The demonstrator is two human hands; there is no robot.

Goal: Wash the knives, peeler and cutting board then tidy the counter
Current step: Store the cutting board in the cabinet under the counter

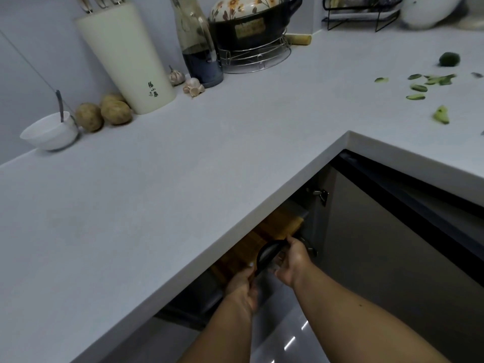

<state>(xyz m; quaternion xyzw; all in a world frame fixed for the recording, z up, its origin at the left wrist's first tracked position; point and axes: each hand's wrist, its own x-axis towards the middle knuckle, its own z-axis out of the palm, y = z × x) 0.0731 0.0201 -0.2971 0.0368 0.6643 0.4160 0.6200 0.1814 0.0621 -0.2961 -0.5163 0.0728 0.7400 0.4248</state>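
Observation:
Both my hands reach under the counter edge into an open cabinet. My left hand (242, 286) grips the lower end of a black curved object (268, 254), and my right hand (293, 260) holds its upper end. I cannot tell what the object is. Behind it, a wooden cutting board (277, 226) stands on edge inside the cabinet, mostly hidden by the countertop. A cream knife block (125, 58) with several knife handles (102, 2) stands at the back of the grey counter (183, 166). No peeler is visible.
Green vegetable peels (419, 87) lie scattered on the right counter. The back holds a white bowl (51, 132), potatoes (104, 115), garlic (193, 86), a dark bottle (199, 48) and a flowered pot (248, 24) on a wire rack. The open cabinet door (392, 244) stands on the right.

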